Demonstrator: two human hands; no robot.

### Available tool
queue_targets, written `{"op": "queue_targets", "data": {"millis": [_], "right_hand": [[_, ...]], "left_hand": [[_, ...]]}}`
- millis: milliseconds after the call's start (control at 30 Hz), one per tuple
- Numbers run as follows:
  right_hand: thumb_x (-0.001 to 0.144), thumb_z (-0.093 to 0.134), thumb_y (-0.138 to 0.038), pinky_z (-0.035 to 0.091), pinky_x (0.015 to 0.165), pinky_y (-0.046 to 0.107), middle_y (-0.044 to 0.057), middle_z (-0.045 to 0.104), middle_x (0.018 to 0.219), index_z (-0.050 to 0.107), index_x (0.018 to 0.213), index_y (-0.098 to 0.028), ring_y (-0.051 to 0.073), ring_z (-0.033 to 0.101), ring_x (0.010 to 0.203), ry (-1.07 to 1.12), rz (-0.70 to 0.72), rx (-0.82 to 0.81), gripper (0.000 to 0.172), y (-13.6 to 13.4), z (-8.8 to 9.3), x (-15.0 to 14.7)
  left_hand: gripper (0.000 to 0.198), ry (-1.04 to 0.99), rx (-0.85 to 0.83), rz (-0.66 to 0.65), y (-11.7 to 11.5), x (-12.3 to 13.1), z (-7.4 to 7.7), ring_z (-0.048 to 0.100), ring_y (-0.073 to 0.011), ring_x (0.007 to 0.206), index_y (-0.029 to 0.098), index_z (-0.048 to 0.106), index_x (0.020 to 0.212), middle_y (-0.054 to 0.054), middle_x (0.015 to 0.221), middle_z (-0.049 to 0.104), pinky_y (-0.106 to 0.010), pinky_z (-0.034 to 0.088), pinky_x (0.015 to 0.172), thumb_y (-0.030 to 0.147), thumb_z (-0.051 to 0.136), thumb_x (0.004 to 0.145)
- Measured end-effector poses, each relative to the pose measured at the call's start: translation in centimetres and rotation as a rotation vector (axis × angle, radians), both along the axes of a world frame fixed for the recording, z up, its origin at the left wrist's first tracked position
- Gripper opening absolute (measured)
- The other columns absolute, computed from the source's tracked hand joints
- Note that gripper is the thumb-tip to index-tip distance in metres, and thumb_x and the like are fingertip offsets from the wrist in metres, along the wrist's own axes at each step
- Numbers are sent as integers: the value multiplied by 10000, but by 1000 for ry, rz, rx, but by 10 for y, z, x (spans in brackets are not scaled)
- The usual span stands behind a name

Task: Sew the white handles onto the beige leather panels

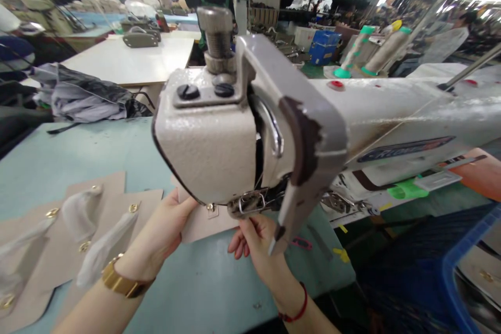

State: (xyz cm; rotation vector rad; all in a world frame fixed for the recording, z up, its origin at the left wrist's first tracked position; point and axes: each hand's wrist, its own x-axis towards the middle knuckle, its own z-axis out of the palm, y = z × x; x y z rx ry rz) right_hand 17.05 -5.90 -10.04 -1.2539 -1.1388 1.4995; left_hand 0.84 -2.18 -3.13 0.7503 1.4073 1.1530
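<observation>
A beige leather panel (198, 225) with a small gold fitting (211, 207) lies under the head of a sewing machine (207, 146). My left hand (174, 219) grips the panel's left edge, its fingertips partly hidden behind the machine head. On the right, my right hand (254, 237) is closed by the needle area, thumb and forefinger together at the panel's edge. Whatever sits in that pinch is too small or too covered to make out. The needle and presser foot are mostly hidden.
Several beige panels (111, 198) with gold rings and white wrapping lie at left on the green-blue table (199, 292). A pink-edged tool (302, 243) rests right of my hand. A blue basket (442, 276) stands at lower right. Thread cones (354, 49) rise behind the machine.
</observation>
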Motion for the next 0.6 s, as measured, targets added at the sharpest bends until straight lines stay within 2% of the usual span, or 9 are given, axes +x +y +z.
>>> {"op": "queue_targets", "data": {"millis": [100,200,300,400,500,600], "right_hand": [[886,423,-679,325,388,152,63,619,500,568,552,-121,72,523,377,19,-8,-24,666,2,5,-1],[878,438,-676,324,390,149,64,618,503,569,562,-119,69,520,381,41,-13,-25,654,3,7,-1],[865,453,-683,323,390,146,70,629,518,567,558,-118,65,518,380,50,-10,-30,653,3,7,-1],[848,451,-705,320,381,146,69,625,512,558,549,-121,65,513,370,46,-13,-42,665,2,6,-1],[837,472,-704,332,382,148,59,622,512,550,565,-127,69,520,375,50,-31,-46,642,1,6,-1],[810,530,-682,367,395,149,45,637,533,582,658,-127,77,534,392,106,-25,-82,578,-1,7,-1]], "left_hand": [[186,-51,-70,-43,2,1,4,520,-83,336,142,564,611,97,358,535,-163,406,388,222,699,710],[154,-50,-32,-25,4,3,6,605,-113,433,112,599,700,104,376,541,-171,440,455,232,681,750],[241,-60,-11,-54,6,3,2,715,-188,717,59,628,935,24,639,728,-249,532,635,251,655,791],[419,-87,-26,-68,8,-3,-10,719,-233,873,91,603,1118,-40,847,775,-301,561,741,259,719,752],[434,-135,-70,-84,7,-14,-23,722,-252,845,158,628,1107,-64,911,770,-318,577,711,316,760,726],[378,-173,-128,-241,0,-25,-28,710,-230,815,163,683,1015,-78,938,757,-288,570,690,349,791,704]]}}
